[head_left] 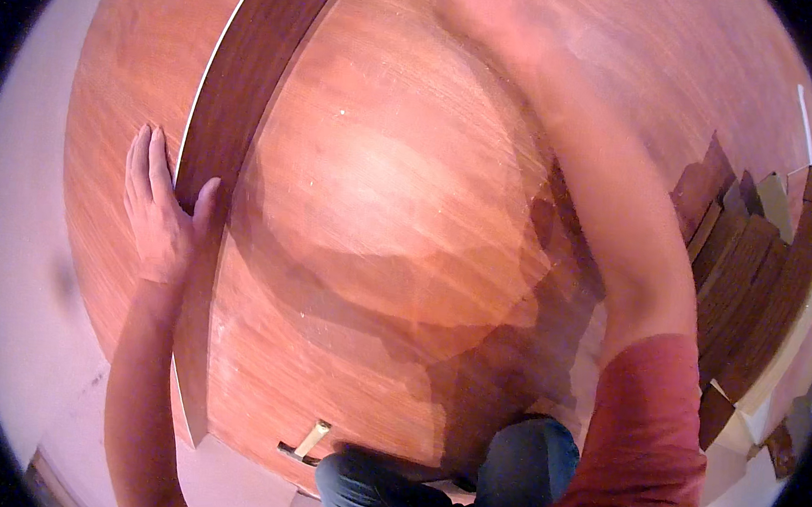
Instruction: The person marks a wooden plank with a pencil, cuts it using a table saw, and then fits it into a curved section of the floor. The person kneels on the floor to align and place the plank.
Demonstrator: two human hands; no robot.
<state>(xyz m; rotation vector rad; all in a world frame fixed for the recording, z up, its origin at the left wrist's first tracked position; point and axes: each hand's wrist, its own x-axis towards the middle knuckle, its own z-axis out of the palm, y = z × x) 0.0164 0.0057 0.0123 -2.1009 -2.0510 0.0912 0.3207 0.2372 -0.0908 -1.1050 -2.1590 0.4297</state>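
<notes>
Just beside the left fingers [157,166] lies a dark plank [248,67].

Reddish wood surface [373,177]: dark plank [261,68], hammer [315,437] — and, seemingly, piled brown strips [743,283].

We are looking steeply down from the person's head through a fisheye lens, facing a reddish wooden surface [383,178] close below, knees [533,456] at the lower edge.

Reddish wood-grain surf. [376,280], bright glare [373,182] nr ctr; pale area [23,211] at L.
</notes>
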